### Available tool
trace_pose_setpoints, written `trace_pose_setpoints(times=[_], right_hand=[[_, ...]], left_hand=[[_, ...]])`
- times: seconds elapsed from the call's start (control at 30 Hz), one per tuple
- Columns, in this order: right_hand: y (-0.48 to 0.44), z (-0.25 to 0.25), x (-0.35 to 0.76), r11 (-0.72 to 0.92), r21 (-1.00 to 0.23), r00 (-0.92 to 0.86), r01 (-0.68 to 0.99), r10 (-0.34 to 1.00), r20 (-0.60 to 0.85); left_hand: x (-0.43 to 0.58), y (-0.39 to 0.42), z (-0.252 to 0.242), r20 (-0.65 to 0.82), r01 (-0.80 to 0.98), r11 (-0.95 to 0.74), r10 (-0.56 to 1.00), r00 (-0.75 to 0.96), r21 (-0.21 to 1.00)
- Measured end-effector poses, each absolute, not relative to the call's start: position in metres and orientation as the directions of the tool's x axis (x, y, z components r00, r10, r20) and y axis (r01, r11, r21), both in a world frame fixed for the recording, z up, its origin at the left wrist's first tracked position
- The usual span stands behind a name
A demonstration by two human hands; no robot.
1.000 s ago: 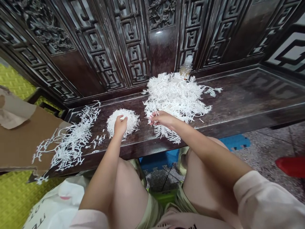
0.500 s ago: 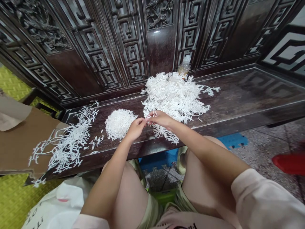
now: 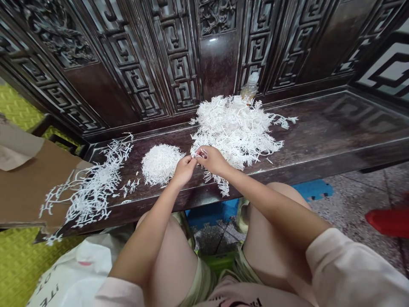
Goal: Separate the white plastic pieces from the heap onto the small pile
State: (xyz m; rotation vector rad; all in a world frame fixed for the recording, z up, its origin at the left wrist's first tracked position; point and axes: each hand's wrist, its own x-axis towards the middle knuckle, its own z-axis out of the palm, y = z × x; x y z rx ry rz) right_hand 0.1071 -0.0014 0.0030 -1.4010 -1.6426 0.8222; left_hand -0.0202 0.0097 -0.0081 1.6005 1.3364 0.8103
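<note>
My left hand point(image 3: 184, 171) and my right hand point(image 3: 213, 161) meet at the bench's front part, fingertips nearly touching. Both are closed in a pinch on a small white branched plastic piece point(image 3: 193, 153), mostly covered by the fingers. Behind and beside my right hand spreads a large heap of white branched plastic pieces point(image 3: 231, 123), some hanging over the front edge. A rounded mound of small white plastic bits point(image 3: 162, 164) lies just left of my left hand. Farther left is a tangle of bare white plastic stems point(image 3: 92, 192), with a few loose bits point(image 3: 130, 186) beside it.
The dark wooden bench point(image 3: 319, 115) has a carved back point(image 3: 220, 64). A clear bottle point(image 3: 251, 87) stands behind the large heap. Cardboard point(image 3: 28, 187) lies at the left end, with a white bag point(image 3: 73, 273) below. A red object point(image 3: 386, 221) is at right.
My hands have shifted slightly left and up, still pinched together. My right hand's fingers have curled and turned around the piece. The view has moved a little.
</note>
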Motion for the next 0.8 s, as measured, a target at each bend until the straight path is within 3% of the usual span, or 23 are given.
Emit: trace_pose_setpoints(times=[0.37, 0.67, 0.8], right_hand=[[-0.007, 0.011, 0.102, 0.128, -0.829, 0.043, 0.545, 0.983, 0.18], [0.0, -0.003, 0.098, 0.098, -0.89, 0.138, 0.445, 0.975, 0.176], [0.016, 0.005, 0.131, -0.03, -0.932, 0.326, 0.362, 0.94, 0.097]], left_hand=[[-0.019, 0.01, -0.01, -0.036, 0.353, -0.042, 0.977, 0.212, 0.935], [-0.009, 0.003, -0.01, -0.154, 0.241, 0.129, 0.984, 0.086, 0.962], [-0.011, -0.008, -0.006, -0.135, 0.271, 0.085, 0.976, 0.171, 0.959]])
